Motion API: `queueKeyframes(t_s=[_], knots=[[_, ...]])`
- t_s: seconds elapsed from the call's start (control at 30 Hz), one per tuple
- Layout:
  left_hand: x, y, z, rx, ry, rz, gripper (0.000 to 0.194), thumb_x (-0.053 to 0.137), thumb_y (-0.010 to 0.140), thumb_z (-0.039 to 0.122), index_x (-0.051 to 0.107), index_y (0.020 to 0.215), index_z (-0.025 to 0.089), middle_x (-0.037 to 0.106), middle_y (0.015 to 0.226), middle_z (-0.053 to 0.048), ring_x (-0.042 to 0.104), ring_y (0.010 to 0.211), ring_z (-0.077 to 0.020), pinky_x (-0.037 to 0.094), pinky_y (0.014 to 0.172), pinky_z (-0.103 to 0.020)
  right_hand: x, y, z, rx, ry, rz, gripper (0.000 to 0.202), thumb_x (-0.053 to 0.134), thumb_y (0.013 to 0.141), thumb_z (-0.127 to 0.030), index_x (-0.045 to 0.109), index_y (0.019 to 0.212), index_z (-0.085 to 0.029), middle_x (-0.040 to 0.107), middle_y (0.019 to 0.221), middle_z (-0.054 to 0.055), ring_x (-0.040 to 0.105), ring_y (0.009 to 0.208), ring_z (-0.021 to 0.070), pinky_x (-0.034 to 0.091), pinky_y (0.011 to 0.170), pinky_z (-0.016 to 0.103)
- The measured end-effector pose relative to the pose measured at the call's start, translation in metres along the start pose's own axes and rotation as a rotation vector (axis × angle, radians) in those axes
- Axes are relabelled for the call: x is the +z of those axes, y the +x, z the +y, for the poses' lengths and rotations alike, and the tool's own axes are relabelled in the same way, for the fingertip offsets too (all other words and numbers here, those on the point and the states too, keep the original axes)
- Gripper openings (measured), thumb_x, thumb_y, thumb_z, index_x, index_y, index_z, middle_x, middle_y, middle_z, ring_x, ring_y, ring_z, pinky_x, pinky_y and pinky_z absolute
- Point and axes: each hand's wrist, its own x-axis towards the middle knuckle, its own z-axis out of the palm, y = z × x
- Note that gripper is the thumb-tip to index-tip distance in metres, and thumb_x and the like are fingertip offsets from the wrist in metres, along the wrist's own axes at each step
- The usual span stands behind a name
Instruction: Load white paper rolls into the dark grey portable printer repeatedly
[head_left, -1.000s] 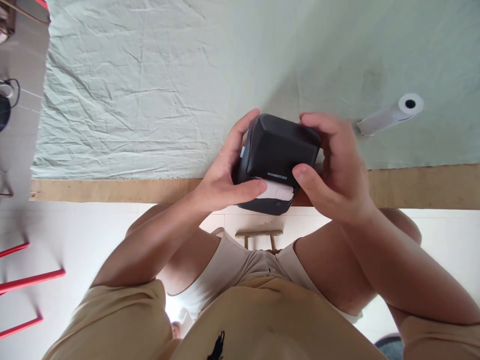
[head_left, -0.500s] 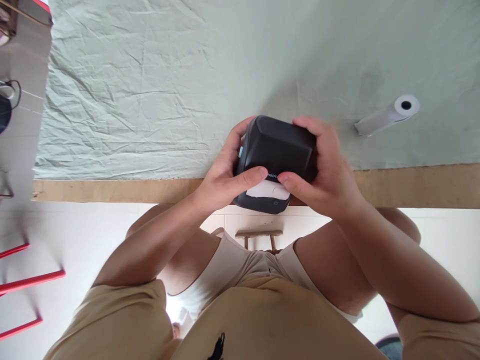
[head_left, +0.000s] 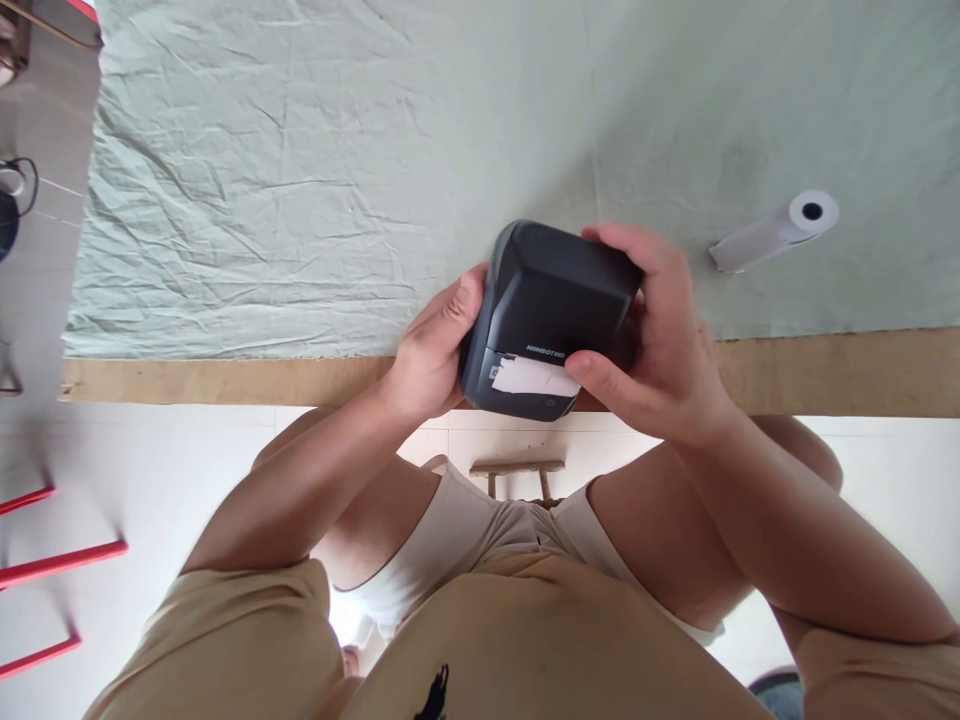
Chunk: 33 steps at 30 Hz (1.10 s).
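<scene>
Between my two hands, above the table's near edge, is a black label printer (head_left: 562, 290) with a brand name on its lid. A strip of white paper (head_left: 534, 378) with a torn edge sticks out of its front slot. My left hand (head_left: 435, 350) grips the printer's left side, thumb along the edge and the other fingers hidden beneath. On the right side my right hand (head_left: 667, 340) is wrapped round it, thumb by the paper and fingertips at the far corner. To the right, a roll of white paper (head_left: 812, 212) stands on the cloth with its dark core showing.
A wrinkled pale green cloth (head_left: 300, 180) covers the table, whose bare wooden edge (head_left: 225, 380) faces me. Below are my legs and a wooden stool (head_left: 517, 467). Red metal bars (head_left: 67, 562) stand on the floor at left.
My left thumb has moved off the printer's front to its left side, uncovering more of the lettering and paper. The printer has tilted slightly. My right hand keeps its hold.
</scene>
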Motion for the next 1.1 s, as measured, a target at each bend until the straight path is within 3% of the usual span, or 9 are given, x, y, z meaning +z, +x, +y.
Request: queueKeyframes(t_s=[0.17, 0.33, 0.43, 0.53, 0.6, 0.67, 0.83, 0.97, 1.1], knots=[[0.005, -0.001, 0.002, -0.04, -0.019, 0.108, 0.086, 0.042, 0.12, 0.104, 0.074, 0.101, 0.026, 0.068, 0.091, -0.006, 0.075, 0.089, -0.0255, 0.066, 0.071, -0.041, -0.007, 0.0, -0.003, 0.034, 0.002, -0.092, 0.085, 0.07, 0.124, -0.072, 0.037, 0.198, -0.046, 0.068, 0.186, 0.016, 0.078, 0.166, 0.0414, 0.082, 0.119, 0.06], [0.003, 0.004, 0.002, -0.068, -0.086, 0.086, 0.068, 0.065, 0.118, 0.095, 0.079, 0.108, 0.029, 0.077, 0.099, -0.006, 0.083, 0.115, -0.0332, 0.075, 0.094, -0.052, -0.007, -0.001, -0.002, 0.026, -0.047, 0.005, 0.091, 0.087, 0.115, -0.069, 0.05, 0.194, -0.042, 0.07, 0.18, 0.016, 0.079, 0.16, 0.0423, 0.084, 0.101, 0.05], [0.002, 0.004, 0.001, -0.065, -0.141, 0.043, 0.073, 0.07, 0.113, 0.099, 0.083, 0.128, 0.029, 0.091, 0.12, -0.009, 0.085, 0.15, -0.0429, 0.077, 0.114, -0.056, -0.012, 0.001, -0.003, 0.006, -0.123, 0.053, 0.087, 0.094, 0.108, -0.071, 0.065, 0.183, -0.039, 0.083, 0.143, 0.014, 0.085, 0.123, 0.0365, 0.08, 0.083, 0.048], [0.001, 0.002, 0.004, -0.048, -0.101, -0.049, 0.075, 0.068, 0.115, 0.098, 0.084, 0.133, 0.028, 0.093, 0.128, -0.009, 0.09, 0.139, -0.0389, 0.077, 0.105, -0.049, -0.011, 0.003, -0.009, 0.004, -0.104, 0.171, 0.06, 0.089, 0.116, -0.06, 0.073, 0.171, -0.04, 0.073, 0.093, -0.001, 0.061, 0.067, 0.019, 0.056, 0.054, 0.036], [0.001, -0.001, 0.01, -0.075, -0.036, -0.051, 0.065, 0.083, 0.112, 0.088, 0.084, 0.136, 0.028, 0.092, 0.127, -0.008, 0.092, 0.123, -0.0341, 0.074, 0.096, -0.044, -0.007, 0.005, -0.014, 0.023, 0.004, 0.277, 0.043, 0.083, 0.121, -0.054, 0.077, 0.162, -0.042, 0.076, 0.097, -0.003, 0.045, 0.052, 0.011, 0.04, 0.043, 0.032], [0.0, -0.004, 0.015, -0.11, -0.005, -0.047, 0.063, 0.091, 0.108, 0.083, 0.084, 0.137, 0.027, 0.092, 0.123, -0.008, 0.089, 0.112, -0.0313, 0.07, 0.089, -0.041, -0.004, 0.005, -0.019, 0.008, 0.111, 0.344, 0.035, 0.084, 0.121, -0.047, 0.082, 0.156, -0.043, 0.083, 0.112, -0.002, 0.046, 0.047, 0.0071, 0.037, 0.038, 0.03], [0.0, -0.007, 0.015, -0.088, -0.008, -0.004, 0.059, 0.086, 0.109, 0.08, 0.086, 0.135, 0.027, 0.088, 0.113, -0.008, 0.084, 0.1, -0.0288, 0.067, 0.081, -0.039, -0.011, 0.002, -0.023, 0.119, 0.082, 0.341, 0.037, 0.075, 0.126, -0.051, 0.077, 0.163, -0.056, 0.081, 0.143, 0.004, 0.091, 0.093, 0.0253, 0.062, 0.053, 0.035], [-0.003, -0.006, 0.01, -0.099, -0.017, -0.017, 0.062, 0.089, 0.106, 0.082, 0.086, 0.134, 0.027, 0.088, 0.112, -0.008, 0.082, 0.099, -0.0283, 0.068, 0.081, -0.038, -0.017, 0.006, -0.023, 0.203, -0.068, 0.12, 0.06, 0.089, 0.113, -0.067, 0.07, 0.168, -0.054, 0.081, 0.151, 0.005, 0.094, 0.123, 0.0356, 0.076, 0.07, 0.041], [-0.005, -0.005, 0.007, -0.051, -0.054, -0.063, 0.057, 0.089, 0.109, 0.076, 0.088, 0.134, 0.025, 0.088, 0.112, -0.009, 0.081, 0.095, -0.0255, 0.068, 0.08, -0.036, -0.016, 0.015, -0.028, 0.221, -0.172, -0.01, 0.048, 0.089, 0.113, -0.062, 0.078, 0.157, -0.046, 0.086, 0.137, 0.006, 0.092, 0.125, 0.0337, 0.073, 0.077, 0.039]])
